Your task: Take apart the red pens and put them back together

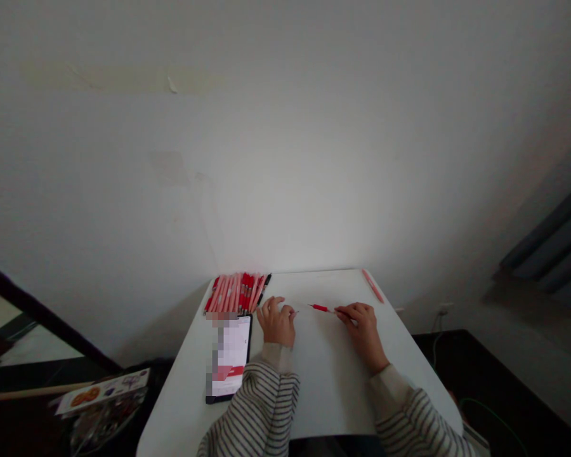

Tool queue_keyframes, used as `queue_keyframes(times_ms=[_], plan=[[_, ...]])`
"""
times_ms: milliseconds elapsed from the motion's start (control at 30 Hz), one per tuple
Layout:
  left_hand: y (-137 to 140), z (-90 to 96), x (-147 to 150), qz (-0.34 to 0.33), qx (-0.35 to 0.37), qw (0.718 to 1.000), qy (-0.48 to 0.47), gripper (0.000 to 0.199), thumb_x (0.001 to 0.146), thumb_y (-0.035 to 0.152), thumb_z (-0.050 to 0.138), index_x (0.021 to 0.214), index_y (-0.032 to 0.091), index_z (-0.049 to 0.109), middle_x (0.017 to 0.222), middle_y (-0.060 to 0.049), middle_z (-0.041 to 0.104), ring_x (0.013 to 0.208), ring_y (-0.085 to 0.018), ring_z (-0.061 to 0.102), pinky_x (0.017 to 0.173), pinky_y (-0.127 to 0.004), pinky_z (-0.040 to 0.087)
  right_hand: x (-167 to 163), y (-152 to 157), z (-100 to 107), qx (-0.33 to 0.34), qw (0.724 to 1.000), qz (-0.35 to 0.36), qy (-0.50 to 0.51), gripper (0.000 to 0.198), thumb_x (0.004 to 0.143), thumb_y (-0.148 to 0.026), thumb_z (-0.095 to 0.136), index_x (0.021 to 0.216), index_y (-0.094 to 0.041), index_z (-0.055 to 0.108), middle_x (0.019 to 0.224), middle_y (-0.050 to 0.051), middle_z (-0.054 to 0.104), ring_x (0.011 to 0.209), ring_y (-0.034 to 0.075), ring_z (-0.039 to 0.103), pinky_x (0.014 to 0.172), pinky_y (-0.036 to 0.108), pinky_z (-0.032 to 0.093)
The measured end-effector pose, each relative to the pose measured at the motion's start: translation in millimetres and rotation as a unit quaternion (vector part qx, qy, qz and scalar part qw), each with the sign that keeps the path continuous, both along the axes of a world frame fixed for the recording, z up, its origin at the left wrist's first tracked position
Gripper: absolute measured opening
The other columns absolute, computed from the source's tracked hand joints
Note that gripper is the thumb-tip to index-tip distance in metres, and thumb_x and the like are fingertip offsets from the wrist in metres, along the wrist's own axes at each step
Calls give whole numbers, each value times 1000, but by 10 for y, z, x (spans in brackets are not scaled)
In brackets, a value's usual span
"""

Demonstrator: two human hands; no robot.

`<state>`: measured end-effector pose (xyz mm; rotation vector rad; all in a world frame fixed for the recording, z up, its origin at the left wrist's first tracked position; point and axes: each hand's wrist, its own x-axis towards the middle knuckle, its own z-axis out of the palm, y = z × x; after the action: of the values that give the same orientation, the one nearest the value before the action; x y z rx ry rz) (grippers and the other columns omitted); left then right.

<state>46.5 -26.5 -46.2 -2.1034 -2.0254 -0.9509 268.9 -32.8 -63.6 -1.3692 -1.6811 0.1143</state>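
R hand pinched closed on red pen, L hand ditto w/ pale pc.

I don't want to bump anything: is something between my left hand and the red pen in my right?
Nothing visible: only white tabletop shows between your left hand and the red pen in your right hand. The phone lies left of both.

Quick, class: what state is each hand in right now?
Left hand: closed, pinching a small pale piece, too small to identify.
Right hand: closed, holding a slim, partly red pen.
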Motion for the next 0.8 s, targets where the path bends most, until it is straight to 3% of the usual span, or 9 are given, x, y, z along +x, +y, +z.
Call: queue_keyframes(times_ms=[300, 800], plan=[[8, -22, 3, -37, 27, 998, -31, 15, 82, 21, 53, 78, 25, 66, 117, -4, 58, 120, -26, 41, 103, -55, 26, -28, -18, 36, 5, 1000, 15, 0, 35, 85, -53, 50, 89, -26, 73, 84, 7, 64, 90, 23, 49, 83, 39, 41], [-17, 24, 31, -51, -1, 998, -23, 16, 82, 22, 52, 79, 26, 67, 119, -5, 56, 121, -25, 41, 105, -55, 26, -27, -14, 19, -8, 1000, 13, -28, 31, 87, -49, 51, 91, -28, 73, 86, 7, 64, 91, 23, 50, 83, 39, 40]])
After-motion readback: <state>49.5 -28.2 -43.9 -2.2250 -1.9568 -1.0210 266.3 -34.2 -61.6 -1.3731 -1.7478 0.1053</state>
